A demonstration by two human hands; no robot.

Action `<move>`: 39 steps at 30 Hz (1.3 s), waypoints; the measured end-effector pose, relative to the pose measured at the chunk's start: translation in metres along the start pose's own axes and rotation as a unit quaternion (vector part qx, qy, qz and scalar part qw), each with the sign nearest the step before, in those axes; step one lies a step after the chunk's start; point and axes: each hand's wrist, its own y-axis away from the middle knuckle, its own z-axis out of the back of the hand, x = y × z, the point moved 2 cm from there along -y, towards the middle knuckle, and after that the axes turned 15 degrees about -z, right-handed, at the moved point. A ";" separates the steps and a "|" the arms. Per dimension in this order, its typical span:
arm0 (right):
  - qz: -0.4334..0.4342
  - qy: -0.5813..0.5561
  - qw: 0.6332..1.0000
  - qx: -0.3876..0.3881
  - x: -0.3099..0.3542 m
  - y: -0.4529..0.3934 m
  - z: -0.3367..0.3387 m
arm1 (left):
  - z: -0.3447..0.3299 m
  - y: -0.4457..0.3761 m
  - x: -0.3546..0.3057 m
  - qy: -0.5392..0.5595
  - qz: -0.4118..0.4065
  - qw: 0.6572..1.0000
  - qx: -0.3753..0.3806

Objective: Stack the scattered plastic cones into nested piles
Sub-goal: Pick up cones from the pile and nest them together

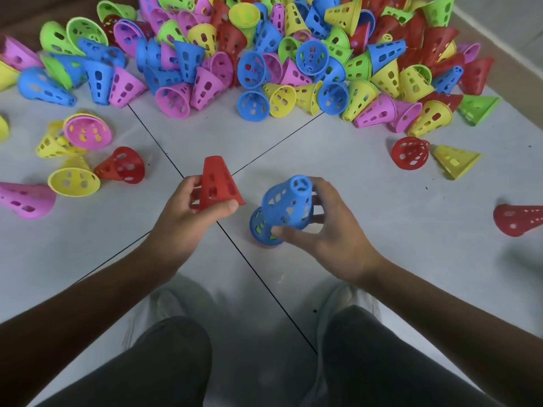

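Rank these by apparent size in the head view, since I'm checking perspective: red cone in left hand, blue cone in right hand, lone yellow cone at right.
1. blue cone
2. red cone, close to it, unsure
3. yellow cone, though farther away

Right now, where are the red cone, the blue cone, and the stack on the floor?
red cone point(219, 183), head view, on its perforated side wall.
blue cone point(289, 202), head view, on its side wall.
floor stack point(257, 227), head view, on its blue lower wall.
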 end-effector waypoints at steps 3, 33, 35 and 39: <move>0.009 0.072 0.997 -0.003 -0.011 -0.004 -0.010 | 0.003 0.002 0.001 0.026 -0.002 1.000 -0.017; -0.038 0.356 0.925 -0.131 -0.070 -0.043 0.098 | -0.048 -0.010 -0.002 -0.191 -0.175 0.949 0.177; -0.035 0.371 0.915 -0.153 -0.071 -0.054 0.113 | -0.050 -0.011 0.005 -0.213 -0.183 0.941 0.191; -0.017 0.430 0.884 -0.183 -0.075 -0.073 0.140 | -0.050 -0.014 0.014 -0.245 -0.206 0.924 0.208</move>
